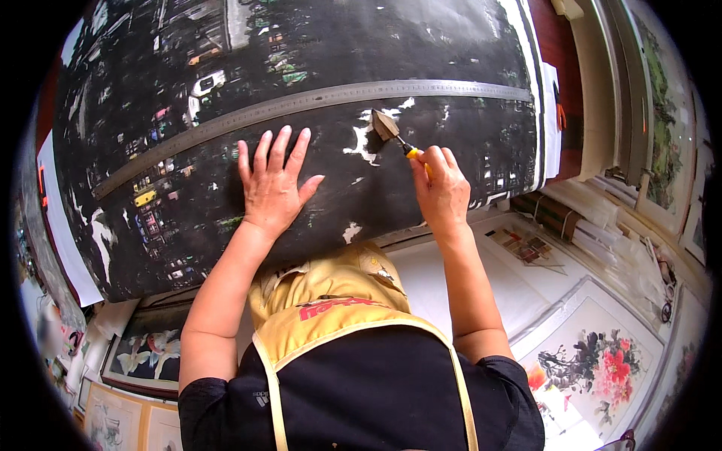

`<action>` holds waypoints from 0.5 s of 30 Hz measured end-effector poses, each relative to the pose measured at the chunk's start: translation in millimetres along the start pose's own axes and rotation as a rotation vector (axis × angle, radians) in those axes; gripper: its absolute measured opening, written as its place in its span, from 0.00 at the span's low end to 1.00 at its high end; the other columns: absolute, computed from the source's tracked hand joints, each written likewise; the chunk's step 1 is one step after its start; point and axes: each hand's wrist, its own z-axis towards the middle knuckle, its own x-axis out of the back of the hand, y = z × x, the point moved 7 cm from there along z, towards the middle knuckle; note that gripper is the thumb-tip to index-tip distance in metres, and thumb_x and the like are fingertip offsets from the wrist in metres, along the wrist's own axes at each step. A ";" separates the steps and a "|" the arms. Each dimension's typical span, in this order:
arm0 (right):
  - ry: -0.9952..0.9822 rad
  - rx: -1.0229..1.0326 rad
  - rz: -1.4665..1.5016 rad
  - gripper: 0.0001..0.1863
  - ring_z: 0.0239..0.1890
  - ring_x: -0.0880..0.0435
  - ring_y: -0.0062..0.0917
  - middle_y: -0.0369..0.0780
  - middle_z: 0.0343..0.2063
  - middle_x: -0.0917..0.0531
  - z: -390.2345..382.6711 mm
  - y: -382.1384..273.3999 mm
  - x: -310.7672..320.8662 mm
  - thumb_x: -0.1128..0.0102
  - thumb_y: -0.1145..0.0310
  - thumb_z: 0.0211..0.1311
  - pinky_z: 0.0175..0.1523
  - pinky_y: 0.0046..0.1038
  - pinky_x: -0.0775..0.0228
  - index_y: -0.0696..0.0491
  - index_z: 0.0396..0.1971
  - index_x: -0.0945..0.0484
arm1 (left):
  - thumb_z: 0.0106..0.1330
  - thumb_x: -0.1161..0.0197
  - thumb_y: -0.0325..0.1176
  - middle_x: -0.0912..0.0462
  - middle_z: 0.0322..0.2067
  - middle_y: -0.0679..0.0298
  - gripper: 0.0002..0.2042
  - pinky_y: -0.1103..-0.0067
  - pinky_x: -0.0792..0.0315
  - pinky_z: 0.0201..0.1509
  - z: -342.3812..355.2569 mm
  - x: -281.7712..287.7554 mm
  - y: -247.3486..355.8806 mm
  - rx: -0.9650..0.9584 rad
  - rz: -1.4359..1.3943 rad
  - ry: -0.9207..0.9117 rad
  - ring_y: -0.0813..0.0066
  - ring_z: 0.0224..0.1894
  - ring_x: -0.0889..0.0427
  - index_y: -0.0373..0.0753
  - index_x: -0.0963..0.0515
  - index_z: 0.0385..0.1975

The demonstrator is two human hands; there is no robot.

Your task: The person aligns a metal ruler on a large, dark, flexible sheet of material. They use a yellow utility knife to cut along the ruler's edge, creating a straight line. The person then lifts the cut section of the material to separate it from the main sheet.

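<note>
A large dark painting (459,139) with white patches and small coloured marks spreads across the work surface. A long metal ruler (301,105) lies across it. My left hand (272,180) rests palm-down just below the ruler, fingers spread on the dark sheet. My right hand (441,188) grips a trowel-shaped tool (386,128) by its yellow handle. The pointed metal blade sits beside a white patch, a little below the ruler. Whether the blade touches the sheet I cannot tell. My fingers hide part of the handle.
A red-brown table edge (560,41) shows at the right, with white paper under the painting. Below lie a flower painting (602,376), a dark framed picture (143,346) and rolled papers (602,255). A green landscape picture (662,143) stands at the far right.
</note>
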 end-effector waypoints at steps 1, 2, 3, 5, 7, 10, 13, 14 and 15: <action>-0.012 -0.005 -0.008 0.06 0.28 0.17 0.41 0.40 0.32 0.20 1.1 0.6 0.6 0.34 0.69 0.69 0.30 0.38 0.25 0.51 0.37 0.24 | 0.68 0.36 0.57 0.39 0.75 0.67 0.38 0.49 0.59 0.82 4.4 -2.3 6.3 -0.026 -0.026 0.010 0.60 0.77 0.44 0.55 0.37 0.77; -0.023 -0.010 -0.012 0.06 0.28 0.17 0.41 0.39 0.32 0.20 2.1 1.1 0.4 0.34 0.69 0.69 0.30 0.38 0.25 0.51 0.37 0.24 | 0.68 0.37 0.57 0.39 0.75 0.67 0.38 0.49 0.59 0.82 8.5 -3.7 11.7 -0.052 -0.048 0.019 0.60 0.77 0.44 0.55 0.37 0.77; -0.034 -0.015 -0.019 0.06 0.28 0.17 0.41 0.39 0.32 0.20 2.9 2.5 0.1 0.34 0.69 0.69 0.30 0.38 0.25 0.51 0.37 0.24 | 0.68 0.37 0.57 0.39 0.75 0.67 0.38 0.49 0.60 0.82 12.3 -6.1 16.9 -0.064 -0.070 0.024 0.60 0.78 0.44 0.54 0.36 0.77; -0.056 -0.024 -0.034 0.06 0.29 0.17 0.41 0.39 0.32 0.20 4.1 5.5 -0.7 0.34 0.68 0.69 0.30 0.39 0.25 0.50 0.36 0.24 | 0.67 0.36 0.56 0.40 0.77 0.68 0.38 0.49 0.60 0.82 17.5 -10.2 25.8 -0.083 -0.097 0.013 0.60 0.78 0.45 0.53 0.37 0.77; -0.040 -0.011 -0.059 0.06 0.28 0.16 0.41 0.37 0.32 0.21 4.4 7.3 1.1 0.36 0.65 0.70 0.29 0.40 0.25 0.48 0.36 0.25 | 0.67 0.35 0.56 0.41 0.77 0.69 0.38 0.49 0.60 0.82 22.3 -13.9 33.3 -0.098 -0.122 0.020 0.59 0.79 0.46 0.53 0.37 0.77; -0.011 -0.015 -0.114 0.07 0.28 0.16 0.41 0.36 0.33 0.21 4.1 16.1 5.5 0.36 0.64 0.70 0.28 0.40 0.24 0.47 0.36 0.25 | 0.66 0.35 0.56 0.41 0.77 0.69 0.39 0.49 0.60 0.82 28.5 -15.7 39.6 -0.099 -0.117 0.002 0.59 0.79 0.46 0.53 0.37 0.77; 0.037 -0.028 -0.111 0.07 0.29 0.16 0.41 0.37 0.33 0.21 5.8 27.4 16.3 0.36 0.64 0.70 0.29 0.40 0.24 0.48 0.36 0.25 | 0.67 0.35 0.57 0.40 0.77 0.69 0.39 0.48 0.60 0.82 32.4 -17.4 46.1 -0.113 -0.127 0.006 0.59 0.79 0.47 0.51 0.36 0.76; 0.055 -0.035 -0.097 0.08 0.29 0.16 0.41 0.37 0.33 0.20 5.2 31.9 18.1 0.35 0.64 0.70 0.29 0.40 0.24 0.48 0.37 0.25 | 0.67 0.35 0.57 0.40 0.77 0.69 0.39 0.49 0.60 0.82 35.4 -18.3 49.7 -0.121 -0.136 0.012 0.59 0.79 0.47 0.50 0.36 0.76; 0.065 -0.022 -0.072 0.08 0.29 0.16 0.41 0.37 0.33 0.20 4.5 31.1 19.3 0.35 0.64 0.71 0.29 0.39 0.24 0.49 0.37 0.25 | 0.67 0.36 0.58 0.39 0.77 0.69 0.38 0.49 0.59 0.82 39.7 -18.2 54.6 -0.138 -0.149 0.018 0.60 0.79 0.47 0.49 0.35 0.75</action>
